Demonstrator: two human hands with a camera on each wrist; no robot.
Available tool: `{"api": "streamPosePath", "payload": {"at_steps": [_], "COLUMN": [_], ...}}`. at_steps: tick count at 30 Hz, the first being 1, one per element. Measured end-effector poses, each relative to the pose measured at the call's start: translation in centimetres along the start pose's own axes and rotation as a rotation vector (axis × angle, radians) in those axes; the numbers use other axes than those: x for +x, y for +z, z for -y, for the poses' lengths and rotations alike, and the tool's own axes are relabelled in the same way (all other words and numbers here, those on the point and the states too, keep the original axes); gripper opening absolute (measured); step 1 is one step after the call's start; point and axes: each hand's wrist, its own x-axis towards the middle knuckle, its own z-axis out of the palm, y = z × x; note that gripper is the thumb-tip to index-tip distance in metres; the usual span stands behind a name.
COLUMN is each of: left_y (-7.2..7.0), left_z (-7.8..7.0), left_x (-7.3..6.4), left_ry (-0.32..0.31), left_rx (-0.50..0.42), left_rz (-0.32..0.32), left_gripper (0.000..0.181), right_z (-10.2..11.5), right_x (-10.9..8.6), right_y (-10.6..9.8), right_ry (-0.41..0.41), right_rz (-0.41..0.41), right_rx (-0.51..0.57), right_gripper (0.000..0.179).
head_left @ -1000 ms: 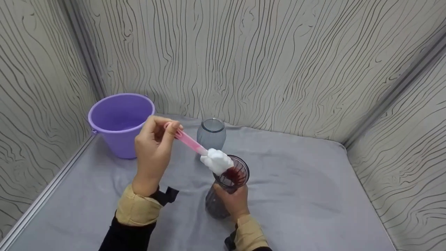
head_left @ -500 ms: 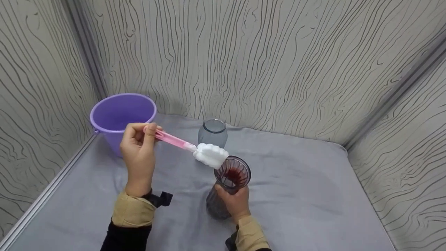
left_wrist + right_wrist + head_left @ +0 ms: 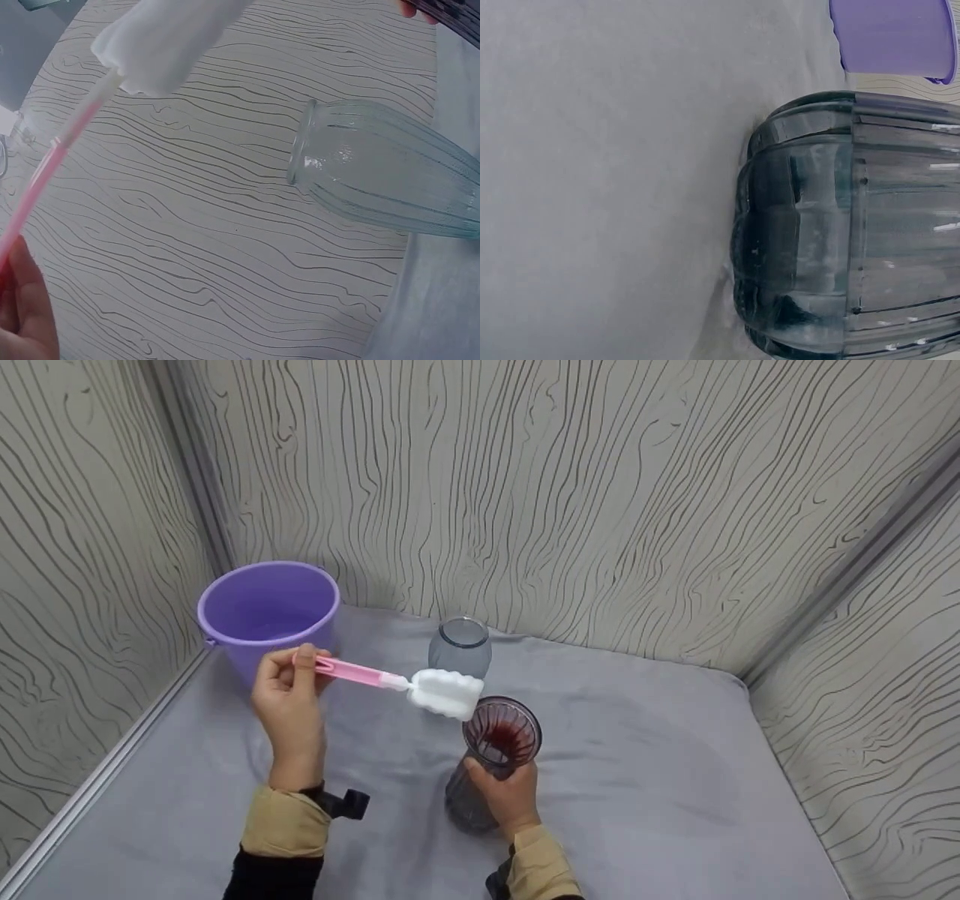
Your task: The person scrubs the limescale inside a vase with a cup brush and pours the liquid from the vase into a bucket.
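Note:
My left hand [image 3: 291,709] pinches the end of the pink handle of a sponge bottle brush [image 3: 446,694]. The brush lies nearly level in the air, its white sponge head right by the rim of a dark fluted glass vase [image 3: 469,799]. My right hand [image 3: 510,795] grips that vase below its flared mouth, and it stands slightly tilted on the cloth. Reddish colour shows inside the mouth. In the left wrist view the fingers [image 3: 34,307] hold the pink handle. The right wrist view shows the thick glass base [image 3: 795,240]; the hand is out of sight there.
A second, clear bluish glass vase [image 3: 459,652] stands behind the brush head. At the back left is a purple bucket [image 3: 270,641], partly behind the left hand. Grey cloth [image 3: 637,780] covers the table, with patterned wall panels [image 3: 562,495] on three sides.
My left hand has moved left and down with the brush. The sponge head has come up out of the vase mouth to its left. The right hand keeps its hold on the vase.

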Motion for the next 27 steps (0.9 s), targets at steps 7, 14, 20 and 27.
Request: {"api": "streamPosePath", "payload": {"at_steps": [7,14,20,27], "left_y": [-1.4,-2.7,-3.9,-5.6], "left_z": [1.2,2.4,3.3,4.6], "left_x": [0.1,0.4,0.8,0.8], "left_ry": [-0.052,-0.068,-0.100,-0.215], "left_rx": [-0.024,-0.060,-0.060,-0.023], "left_rz": [-0.125,-0.238,-0.329,-0.393], "left_gripper": [0.012,0.012,0.013,0.015], "right_z": [-0.1,-0.2,0.1,-0.2], "right_x": [0.0,0.1,0.0,0.0], "right_y": [0.1,0.1,0.0,0.0], "right_ry": [0.001,0.008,0.025,-0.035], "right_rz": [-0.010,-0.019,-0.015,-0.017], "right_rx": [-0.021,-0.023,-0.017,-0.028], "right_gripper": [0.053,0.054,0.056,0.051]}}
